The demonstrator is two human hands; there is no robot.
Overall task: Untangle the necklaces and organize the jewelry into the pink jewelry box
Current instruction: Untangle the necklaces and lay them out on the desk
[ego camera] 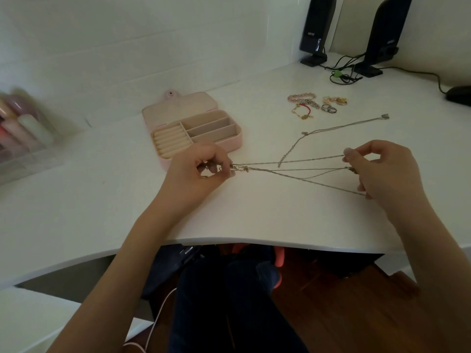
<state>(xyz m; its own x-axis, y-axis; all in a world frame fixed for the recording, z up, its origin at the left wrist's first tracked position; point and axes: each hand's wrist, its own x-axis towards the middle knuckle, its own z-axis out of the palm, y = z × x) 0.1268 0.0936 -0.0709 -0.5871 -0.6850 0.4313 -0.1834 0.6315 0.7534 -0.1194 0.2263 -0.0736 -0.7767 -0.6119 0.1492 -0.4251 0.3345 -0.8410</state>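
Observation:
The pink jewelry box (230,146) lies open on the white desk, its ring rolls and long compartments holding nothing. Thin silver necklace chains (293,171) stretch taut between my hands just above the desk. My left hand (201,171) pinches their clasp ends in front of the box. My right hand (382,169) grips the other ends, fingers spread through the strands. Another silver necklace (339,128) lies loose on the desk behind them. A pile of bracelets and rings (316,104) sits farther back.
Two black speakers (317,29) with cables (344,72) stand at the back right, a dark mouse (458,95) at the right edge. A clear organizer with pastel bottles (23,128) stands at left. The desk's front edge (254,240) curves just below my wrists.

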